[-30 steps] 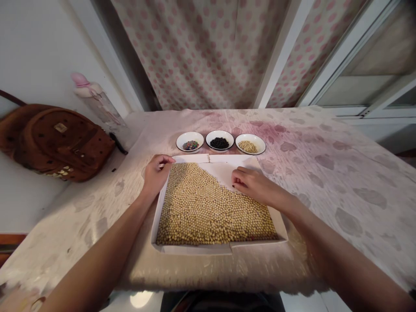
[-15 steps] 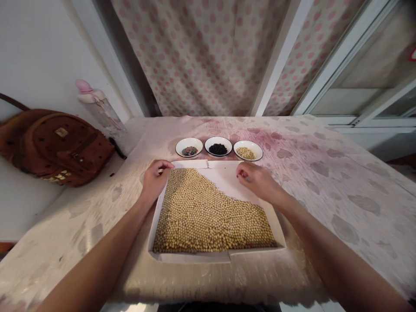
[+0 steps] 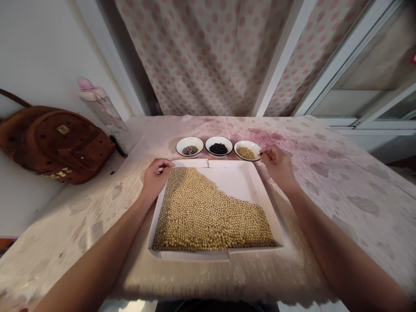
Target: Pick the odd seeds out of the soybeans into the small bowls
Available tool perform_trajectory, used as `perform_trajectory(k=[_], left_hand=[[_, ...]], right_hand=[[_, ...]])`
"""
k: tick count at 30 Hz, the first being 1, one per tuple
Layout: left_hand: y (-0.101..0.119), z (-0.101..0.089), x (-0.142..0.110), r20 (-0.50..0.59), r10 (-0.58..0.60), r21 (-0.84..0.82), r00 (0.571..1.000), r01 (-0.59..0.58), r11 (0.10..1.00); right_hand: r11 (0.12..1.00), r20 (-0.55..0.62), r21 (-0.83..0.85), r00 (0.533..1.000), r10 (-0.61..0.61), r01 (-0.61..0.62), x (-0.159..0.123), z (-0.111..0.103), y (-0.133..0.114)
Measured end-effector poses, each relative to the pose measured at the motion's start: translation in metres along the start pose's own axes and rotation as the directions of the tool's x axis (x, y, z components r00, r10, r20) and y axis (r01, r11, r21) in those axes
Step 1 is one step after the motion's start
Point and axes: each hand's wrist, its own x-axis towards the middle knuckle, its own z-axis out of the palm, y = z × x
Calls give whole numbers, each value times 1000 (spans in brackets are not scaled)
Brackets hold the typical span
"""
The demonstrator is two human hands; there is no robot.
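Observation:
A shallow white cardboard box (image 3: 191, 255) lies on the table, with a layer of yellow soybeans (image 3: 208, 216) over its left and near parts. Its white bottom shows at the far right. My left hand (image 3: 156, 175) is closed on the box's far left corner, thumb and fingers at the rim. My right hand (image 3: 277, 164) reaches past the far right corner. Its pinched fingertips are at the right edge of the small bowl of pale beans (image 3: 241, 144), seemingly on the rim. Whether a bean is also between them cannot be made out.
Left of that bowl stand a bowl of black beans (image 3: 210, 139) and a bowl of small multicoloured pieces (image 3: 182, 142). A brown backpack (image 3: 71, 143) and a clear bottle with a pink lid (image 3: 104, 108) stand at the left. A dotted curtain (image 3: 208, 56) hangs behind.
My right hand has moved from above the box's bare far right area outward to the right edge of the pale-bean bowl. My left hand stays at the box corner.

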Motion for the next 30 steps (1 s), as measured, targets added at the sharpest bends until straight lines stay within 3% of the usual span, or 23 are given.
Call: perform_trajectory(k=[3,5,7,10,12,15,18,24,30], left_hand=[[0,-1,0,-4,-4,18,1000,4,1000],[0,-1,0,0,-3,22,1000,3,1000],[-1,-1,0,5,-3,17,1000,3,1000],[0,-1,-1,7,-4,13,1000,4,1000],[1,-1,-1,5,-3,15,1000,3,1000],[3,-1,-1,2,-14,19,1000,14,1000],[4,-1,-1,-1,-29,22,1000,29,999],[1,-1,-1,4,-26,7,1000,26,1000],[0,-1,0,3,-26,10,1000,26,1000]], right_hand=[[998,41,0,997,-62,62,-8,-1,-18],[990,178,-6,975,-135,138,-17,-2,-34],[979,406,3,895,-186,202,-26,-1,-50],[970,663,38,720,-205,240,-36,-1,-69],[976,743,49,646,-176,211,-41,-2,-77],[985,796,32,592,-127,169,-44,-5,-83],[984,811,27,572,-124,174,-44,-5,-82],[977,754,31,637,-160,209,-43,0,-73],[966,768,33,612,-189,256,-43,0,-80]])
